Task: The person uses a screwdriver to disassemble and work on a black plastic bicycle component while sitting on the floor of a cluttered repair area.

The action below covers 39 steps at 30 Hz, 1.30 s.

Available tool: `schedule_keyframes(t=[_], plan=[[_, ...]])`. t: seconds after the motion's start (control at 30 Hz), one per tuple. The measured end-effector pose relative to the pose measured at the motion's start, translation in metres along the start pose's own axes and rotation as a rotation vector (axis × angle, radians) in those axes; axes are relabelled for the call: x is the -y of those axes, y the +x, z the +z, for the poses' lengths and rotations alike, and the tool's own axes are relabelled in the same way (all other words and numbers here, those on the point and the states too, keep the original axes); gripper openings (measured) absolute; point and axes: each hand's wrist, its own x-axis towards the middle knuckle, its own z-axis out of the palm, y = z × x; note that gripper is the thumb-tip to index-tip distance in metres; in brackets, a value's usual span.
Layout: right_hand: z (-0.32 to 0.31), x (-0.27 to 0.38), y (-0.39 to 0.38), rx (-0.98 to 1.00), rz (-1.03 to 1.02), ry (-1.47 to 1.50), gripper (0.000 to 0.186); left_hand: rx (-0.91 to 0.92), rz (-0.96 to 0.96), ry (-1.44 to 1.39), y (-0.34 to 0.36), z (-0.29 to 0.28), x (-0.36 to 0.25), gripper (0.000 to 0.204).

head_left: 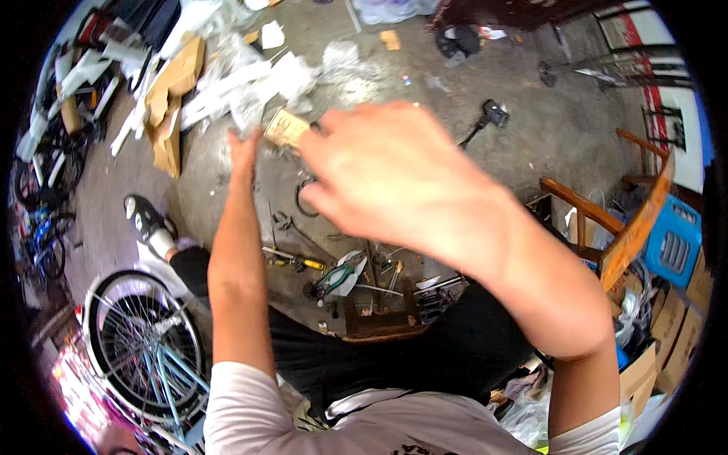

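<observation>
My right hand (375,163) reaches across from the right, its back turned up, and grips a small tan cardboard box (287,129) with dark marking on it. Just left of the box is my left hand (243,149), its thumb and fingers apart. Whether its fingertips touch the box's edge I cannot tell. Beneath my hands, tools lie on the concrete floor (227,197), among them a yellow-handled screwdriver (309,264) and green-handled pliers (339,276).
A bicycle wheel (144,345) stands at the lower left. Torn cardboard (168,98) and plastic wrap (250,95) litter the far left. A wooden chair (633,227) and a blue plastic stool (675,241) are at the right. A black pedal-like part (494,114) lies on the floor.
</observation>
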Motion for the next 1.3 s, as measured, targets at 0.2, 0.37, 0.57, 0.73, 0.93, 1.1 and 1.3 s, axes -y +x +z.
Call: schedule_keyframes(t=[0.2,0.37,0.57,0.73,0.93,1.1,1.3], plan=[[0.010,0.022,0.020,-0.104,-0.001,-0.081,0.028,0.091,0.385,-0.117,-0.063,0.005,-0.097,0.078],[-0.034,0.026,0.018,-0.327,-0.030,0.062,0.023,0.152,0.549,-0.155,-0.175,0.026,-0.181,0.062],[-0.067,0.010,-0.073,-1.173,0.113,0.305,0.021,0.298,0.777,-0.253,-0.293,0.017,-0.313,0.046],[0.058,-0.055,-0.224,-1.131,0.674,0.529,0.014,0.616,1.180,-0.132,-0.404,0.069,-0.421,0.039],[0.241,-0.015,-0.345,-0.356,0.988,0.718,0.029,1.002,1.201,-0.081,-0.422,0.159,-0.383,0.036],[0.325,0.018,-0.406,-0.458,1.452,1.383,0.035,0.905,1.349,0.549,-0.445,0.164,-0.367,0.037],[0.308,-0.075,-0.371,-0.570,1.700,0.623,0.054,0.784,1.387,0.486,-0.420,0.177,-0.359,0.038]])
